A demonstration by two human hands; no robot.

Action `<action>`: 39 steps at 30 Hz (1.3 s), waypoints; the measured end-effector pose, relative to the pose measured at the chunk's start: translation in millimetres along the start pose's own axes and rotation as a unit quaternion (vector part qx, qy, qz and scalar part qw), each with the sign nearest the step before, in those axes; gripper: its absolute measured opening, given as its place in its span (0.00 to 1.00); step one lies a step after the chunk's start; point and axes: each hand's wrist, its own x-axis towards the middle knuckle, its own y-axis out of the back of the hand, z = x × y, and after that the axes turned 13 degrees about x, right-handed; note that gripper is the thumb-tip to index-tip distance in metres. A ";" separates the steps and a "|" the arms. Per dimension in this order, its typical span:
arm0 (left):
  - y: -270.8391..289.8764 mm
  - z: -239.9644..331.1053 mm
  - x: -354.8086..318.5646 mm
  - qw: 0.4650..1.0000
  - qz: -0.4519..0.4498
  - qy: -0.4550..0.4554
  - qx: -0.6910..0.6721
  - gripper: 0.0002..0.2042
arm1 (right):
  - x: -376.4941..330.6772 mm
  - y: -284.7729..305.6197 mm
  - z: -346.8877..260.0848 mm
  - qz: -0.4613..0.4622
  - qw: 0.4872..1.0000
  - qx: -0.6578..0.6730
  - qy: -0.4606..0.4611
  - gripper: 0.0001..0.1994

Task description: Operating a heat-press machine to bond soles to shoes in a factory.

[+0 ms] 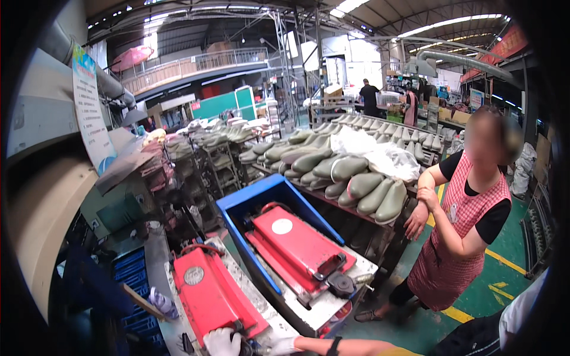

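Note:
At the bottom edge, my left hand [222, 342] in a white glove lies at the near end of a red metal machine housing [205, 279] with a round pale label. Its fingers are curled at a dark fitting there; what they grip is hidden. My right hand [284, 346], also gloved in white, reaches in from the right beside the same fitting. A black band [335, 346] circles that wrist. The right fingers are partly cut off by the edge. A second red housing [297, 243] sits in a blue open-fronted bin [279, 285], with a black knob at its near end.
Racks of olive-green shoe lasts [350, 178] stand beyond, some under clear plastic [377, 151]. A person in a red checked apron [454, 237] stands at the right, arms crossed. Purple rolled material [163, 302] and blue crates [133, 279] are at the left.

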 end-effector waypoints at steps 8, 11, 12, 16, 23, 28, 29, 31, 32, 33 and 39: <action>-10.5 -3.1 28.2 0.970 -0.236 0.033 -0.040 0.29 | 23.8 -22.2 -1.6 0.123 0.968 -0.180 0.125 0.27; -10.1 -1.3 27.6 0.970 -0.235 0.042 -0.035 0.29 | 14.5 -23.1 -7.2 0.128 0.967 -0.184 0.119 0.28; -10.2 -0.7 26.8 0.970 -0.236 0.048 -0.035 0.30 | 12.7 -25.0 -9.3 0.126 0.969 -0.183 0.108 0.28; -12.1 0.1 26.7 0.970 -0.236 0.050 -0.038 0.30 | 10.0 -26.9 -13.9 0.130 0.969 -0.173 0.115 0.28; -12.7 -11.9 35.1 0.955 -0.291 0.007 -0.054 0.30 | 11.0 -26.0 -10.7 0.134 0.976 -0.125 0.119 0.26; -14.7 -23.1 53.6 0.880 -0.444 0.037 -0.165 0.29 | 12.9 -26.2 -12.0 0.116 0.984 -0.079 0.109 0.22; -15.7 -23.2 56.1 0.865 -0.462 0.050 -0.192 0.29 | 13.5 -25.9 -11.8 0.117 0.984 -0.077 0.113 0.22; -16.4 -22.4 57.1 0.880 -0.440 0.038 -0.177 0.30 | 14.5 -25.4 -10.6 0.113 0.986 -0.060 0.111 0.19; -15.9 -21.4 56.1 0.882 -0.440 0.043 -0.161 0.30 | 14.9 -25.5 -10.0 0.106 0.989 -0.034 0.096 0.19; -15.2 -20.3 55.1 0.897 -0.423 0.034 -0.124 0.32 | 15.4 -25.4 -9.6 0.096 0.992 -0.012 0.077 0.18; -6.9 -15.9 50.8 0.916 -0.381 0.032 -0.119 0.31 | 13.2 -28.6 -10.6 0.110 0.990 0.012 0.086 0.18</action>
